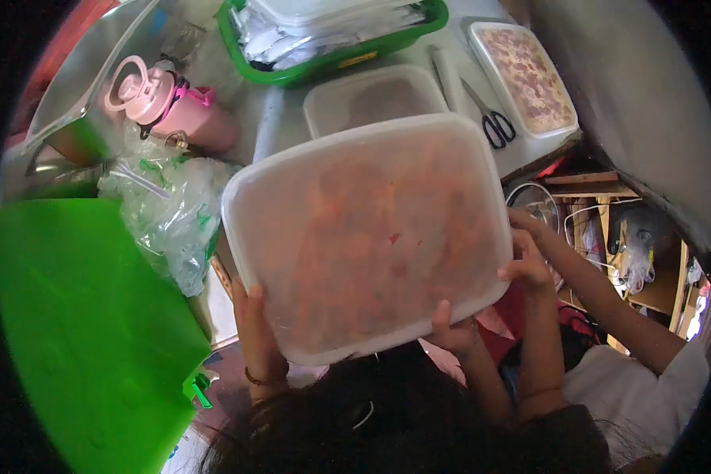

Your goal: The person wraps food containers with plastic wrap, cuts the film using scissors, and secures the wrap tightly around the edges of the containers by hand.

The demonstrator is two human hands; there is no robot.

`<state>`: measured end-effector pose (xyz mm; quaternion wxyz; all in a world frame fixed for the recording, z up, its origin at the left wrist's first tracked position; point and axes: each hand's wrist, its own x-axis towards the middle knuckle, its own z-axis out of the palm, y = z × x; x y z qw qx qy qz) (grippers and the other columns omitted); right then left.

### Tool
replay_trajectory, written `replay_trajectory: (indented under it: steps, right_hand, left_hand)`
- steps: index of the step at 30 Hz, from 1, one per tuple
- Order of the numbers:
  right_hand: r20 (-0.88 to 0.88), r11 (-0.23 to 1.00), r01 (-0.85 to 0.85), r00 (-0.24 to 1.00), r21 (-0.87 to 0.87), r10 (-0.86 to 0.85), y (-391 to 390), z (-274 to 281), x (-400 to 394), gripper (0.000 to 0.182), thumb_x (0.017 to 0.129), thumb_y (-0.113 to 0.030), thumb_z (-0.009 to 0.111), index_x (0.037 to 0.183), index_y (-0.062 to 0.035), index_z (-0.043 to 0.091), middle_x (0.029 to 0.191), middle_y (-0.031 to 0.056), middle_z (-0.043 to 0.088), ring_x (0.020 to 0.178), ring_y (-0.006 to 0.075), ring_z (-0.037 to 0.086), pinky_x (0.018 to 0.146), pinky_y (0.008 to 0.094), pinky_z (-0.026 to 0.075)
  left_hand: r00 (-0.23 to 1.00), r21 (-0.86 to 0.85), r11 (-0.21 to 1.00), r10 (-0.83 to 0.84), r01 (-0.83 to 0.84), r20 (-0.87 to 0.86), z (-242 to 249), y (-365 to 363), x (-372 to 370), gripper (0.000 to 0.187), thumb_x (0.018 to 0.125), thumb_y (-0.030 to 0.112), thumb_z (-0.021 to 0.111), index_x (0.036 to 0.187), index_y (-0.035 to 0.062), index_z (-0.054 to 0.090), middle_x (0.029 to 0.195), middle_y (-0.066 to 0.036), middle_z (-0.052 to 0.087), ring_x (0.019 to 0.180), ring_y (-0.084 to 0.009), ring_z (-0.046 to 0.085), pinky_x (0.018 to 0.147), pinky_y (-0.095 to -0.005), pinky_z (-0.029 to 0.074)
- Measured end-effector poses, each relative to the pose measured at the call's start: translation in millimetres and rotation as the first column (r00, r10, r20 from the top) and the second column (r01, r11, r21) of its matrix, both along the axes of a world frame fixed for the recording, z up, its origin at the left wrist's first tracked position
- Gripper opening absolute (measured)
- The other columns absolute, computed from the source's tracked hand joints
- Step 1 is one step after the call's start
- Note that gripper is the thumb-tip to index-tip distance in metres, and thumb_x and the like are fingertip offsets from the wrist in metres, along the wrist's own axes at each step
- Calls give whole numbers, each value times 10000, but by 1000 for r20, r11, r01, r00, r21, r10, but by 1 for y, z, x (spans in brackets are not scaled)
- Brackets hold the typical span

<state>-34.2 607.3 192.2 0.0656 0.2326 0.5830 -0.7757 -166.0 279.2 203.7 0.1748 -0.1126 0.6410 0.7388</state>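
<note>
A large plastic food container (371,237) with a frosted lid fills the middle of the head view. It is tilted, and orange-red contents show blurrily through the lid. My left hand (258,336), with a thin bracelet on its wrist, grips the near left corner. At the right edge my right hand (529,265) holds the rim, thumb towards the lid and other fingers partly hidden. Another person's hand (454,332) touches the near edge, and a second hand (523,221) is beside my right one. A similar lidded container (375,99) sits just beyond on the table.
At the back stands a green basket (332,69) of silvery packets. Black-handled scissors (496,129) lie near a tub of pinkish food (529,79). To the left are a pink bottle (186,110), clear plastic bags (174,213) and a green sheet (87,316). A white-sleeved person (640,395) is close at right.
</note>
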Motion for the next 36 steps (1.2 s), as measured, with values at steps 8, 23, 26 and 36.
replay_trajectory:
  steps: [8, 23, 26, 36]
  right_hand:
    - [65, 989, -131, 989, -64, 135, -2, -12, 9, 591, 486, -148, 748, 1022, 47, 594, 1371, 110, 265, 1273, 231, 249, 1019, 344, 236]
    - [5, 982, -164, 986, -97, 165, -22, -10, 19, 413, 514, -98, 772, 884, 33, 644, 1231, 80, 448, 1105, 202, 456, 916, 320, 355]
    - [-9, 983, -162, 987, -83, 162, -28, -7, 20, 397, 514, -103, 773, 871, 20, 649, 1221, 85, 458, 1124, 212, 436, 936, 328, 333]
    - [-99, 939, -336, 935, 71, 342, -35, 0, 21, 377, 538, -157, 779, 872, -30, 659, 1247, 107, 442, 1194, 245, 357, 1006, 362, 238]
  left_hand:
    - [1000, 2, 1000, -13, 13, 11, -26, -34, 14, 597, 842, 346, 498, 1311, 49, 277, 1214, -116, 428, 1106, -234, 438, 942, -373, 356]
    - [993, -62, 998, 13, -6, 120, -16, -57, 23, 512, 827, 264, 495, 1243, 5, 344, 1121, -105, 471, 1005, -172, 473, 865, -301, 388]
    - [999, -124, 991, -49, 49, 5, -38, -75, 27, 522, 826, 258, 496, 1253, 8, 331, 1128, -106, 471, 1016, -180, 471, 873, -301, 384]
    - [964, -351, 936, 117, -27, 239, -42, -104, 33, 603, 781, 253, 540, 1289, 19, 314, 1160, -104, 455, 1054, -197, 444, 915, -310, 349]
